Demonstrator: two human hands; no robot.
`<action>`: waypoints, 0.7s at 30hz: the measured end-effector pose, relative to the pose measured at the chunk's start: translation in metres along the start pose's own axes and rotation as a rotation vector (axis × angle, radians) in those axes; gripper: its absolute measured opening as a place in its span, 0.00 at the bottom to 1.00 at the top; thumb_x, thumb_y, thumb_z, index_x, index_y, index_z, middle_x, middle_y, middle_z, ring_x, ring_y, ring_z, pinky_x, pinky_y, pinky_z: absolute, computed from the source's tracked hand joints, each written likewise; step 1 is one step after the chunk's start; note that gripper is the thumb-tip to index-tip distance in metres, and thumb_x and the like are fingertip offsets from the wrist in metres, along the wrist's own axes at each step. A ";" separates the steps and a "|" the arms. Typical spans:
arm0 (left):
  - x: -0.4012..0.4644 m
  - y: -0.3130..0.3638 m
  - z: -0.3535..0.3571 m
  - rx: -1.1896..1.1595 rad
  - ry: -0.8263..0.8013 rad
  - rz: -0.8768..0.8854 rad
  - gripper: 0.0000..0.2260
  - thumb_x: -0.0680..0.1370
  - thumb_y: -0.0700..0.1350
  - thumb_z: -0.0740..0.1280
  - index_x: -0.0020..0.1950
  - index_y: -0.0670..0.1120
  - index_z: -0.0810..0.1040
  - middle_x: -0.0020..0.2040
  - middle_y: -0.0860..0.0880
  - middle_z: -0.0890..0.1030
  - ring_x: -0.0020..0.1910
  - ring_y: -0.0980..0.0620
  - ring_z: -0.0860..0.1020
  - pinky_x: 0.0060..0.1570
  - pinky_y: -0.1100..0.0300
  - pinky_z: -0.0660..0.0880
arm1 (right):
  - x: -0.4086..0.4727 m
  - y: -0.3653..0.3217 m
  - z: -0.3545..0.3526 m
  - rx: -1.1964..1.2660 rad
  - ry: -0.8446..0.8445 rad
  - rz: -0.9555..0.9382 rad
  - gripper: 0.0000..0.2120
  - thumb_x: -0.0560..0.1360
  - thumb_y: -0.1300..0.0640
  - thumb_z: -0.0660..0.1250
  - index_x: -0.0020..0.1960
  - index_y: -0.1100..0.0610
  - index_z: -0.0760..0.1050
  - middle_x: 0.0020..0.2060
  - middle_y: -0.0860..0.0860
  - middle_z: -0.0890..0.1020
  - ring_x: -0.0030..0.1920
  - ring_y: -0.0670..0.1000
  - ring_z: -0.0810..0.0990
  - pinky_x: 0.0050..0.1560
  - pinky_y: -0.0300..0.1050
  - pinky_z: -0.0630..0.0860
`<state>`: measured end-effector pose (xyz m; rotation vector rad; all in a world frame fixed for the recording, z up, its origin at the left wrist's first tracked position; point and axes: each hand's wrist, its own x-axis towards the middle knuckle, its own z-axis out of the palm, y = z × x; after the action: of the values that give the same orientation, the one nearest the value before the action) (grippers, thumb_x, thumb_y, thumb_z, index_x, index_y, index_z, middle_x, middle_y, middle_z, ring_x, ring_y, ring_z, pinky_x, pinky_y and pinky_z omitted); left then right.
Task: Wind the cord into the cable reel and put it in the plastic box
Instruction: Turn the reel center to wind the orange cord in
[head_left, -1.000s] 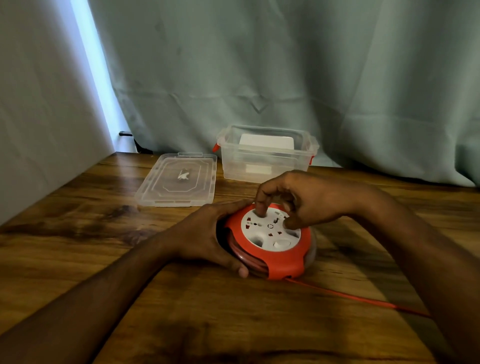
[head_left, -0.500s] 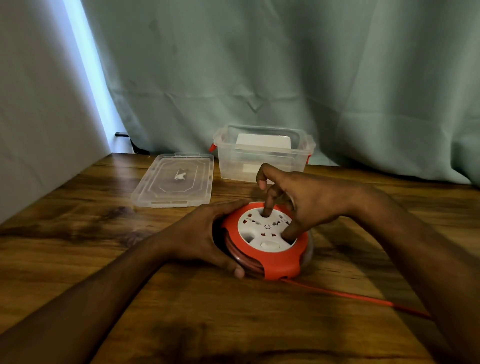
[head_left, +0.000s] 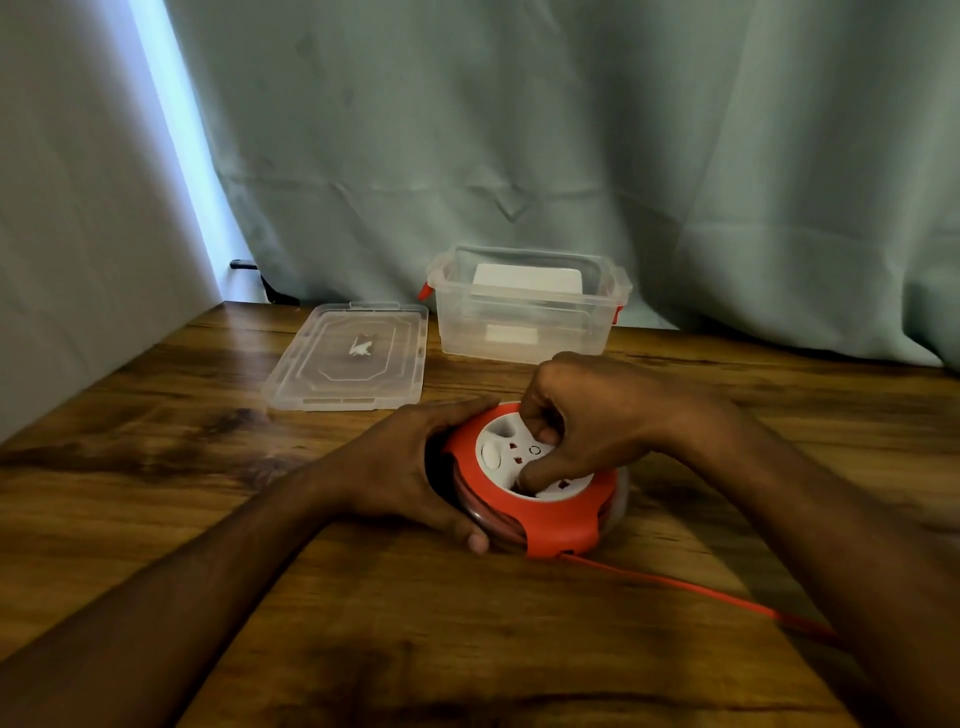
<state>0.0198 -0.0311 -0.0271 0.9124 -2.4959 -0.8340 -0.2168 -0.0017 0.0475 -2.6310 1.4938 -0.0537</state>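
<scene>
Cable reel (head_left: 535, 483): flat on the wooden table (head_left: 208, 493), just short of the open plastic box (head_left: 524, 322).
Left hand (head_left: 410, 473): wraps the reel's rim, bracing it.
Right hand (head_left: 587, 426): fingers curled into the white hub (head_left: 511, 452), cranking.
Cord (head_left: 691, 587): trails loose from the reel's near edge, away under the right forearm.
Advice: brace firmly, turn evenly, let slack feed straight.

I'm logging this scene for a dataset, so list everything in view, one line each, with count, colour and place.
cable reel: 1, orange with white socket face, table centre
cord: 1, orange, trailing right from the reel
plastic box: 1, clear, open, back of table, white item inside
lid: 1, clear, flat, left of the box
table: 1, brown wood
curtain: 1, pale green, behind
left hand: 1, holds the reel's side
right hand: 1, fingers on the socket face
</scene>
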 end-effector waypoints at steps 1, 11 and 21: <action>0.000 -0.001 0.000 -0.006 0.002 0.007 0.59 0.57 0.60 0.85 0.82 0.57 0.58 0.76 0.63 0.69 0.73 0.65 0.68 0.72 0.66 0.66 | 0.001 -0.001 0.001 -0.002 0.005 -0.001 0.19 0.65 0.34 0.75 0.35 0.49 0.77 0.33 0.43 0.82 0.36 0.42 0.82 0.29 0.32 0.71; 0.001 -0.005 0.000 -0.036 -0.004 0.019 0.58 0.57 0.61 0.85 0.81 0.59 0.58 0.73 0.66 0.70 0.71 0.66 0.70 0.70 0.66 0.69 | 0.001 -0.005 -0.006 0.119 0.017 -0.058 0.07 0.74 0.44 0.75 0.43 0.45 0.80 0.32 0.39 0.81 0.35 0.37 0.80 0.31 0.33 0.71; 0.001 -0.003 0.000 -0.035 0.022 0.042 0.53 0.57 0.63 0.84 0.76 0.68 0.59 0.68 0.78 0.68 0.69 0.72 0.69 0.64 0.77 0.66 | -0.008 0.012 -0.020 0.196 -0.164 -0.023 0.26 0.68 0.59 0.81 0.61 0.44 0.76 0.57 0.38 0.79 0.46 0.27 0.76 0.38 0.20 0.70</action>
<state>0.0207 -0.0342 -0.0287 0.8504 -2.4646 -0.8473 -0.2326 -0.0023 0.0665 -2.4339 1.3332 0.0127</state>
